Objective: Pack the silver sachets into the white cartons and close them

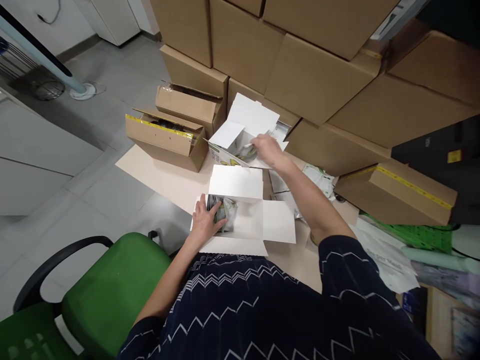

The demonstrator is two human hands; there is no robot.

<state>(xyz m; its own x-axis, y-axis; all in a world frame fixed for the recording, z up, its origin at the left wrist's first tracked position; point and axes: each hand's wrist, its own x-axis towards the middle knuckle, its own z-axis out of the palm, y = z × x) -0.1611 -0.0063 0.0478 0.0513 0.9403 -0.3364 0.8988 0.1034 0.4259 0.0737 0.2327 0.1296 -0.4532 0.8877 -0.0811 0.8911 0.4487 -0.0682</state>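
An open white carton point(258, 220) lies in front of me on a cardboard sheet, with silver-green packets point(225, 212) standing at its left end. My left hand point(204, 220) rests on those packets, fingers curled against them. Farther away a second white carton point(243, 127) stands open with its flaps up. My right hand point(265, 148) reaches into it and closes on a packet point(243, 150) there.
Brown cardboard boxes are stacked high behind point(318, 75). Two open brown boxes point(168, 132) sit at the left, another taped box point(397, 192) at the right. A green chair point(108, 295) stands at my left. Loose packets and bags point(390, 260) lie at the right.
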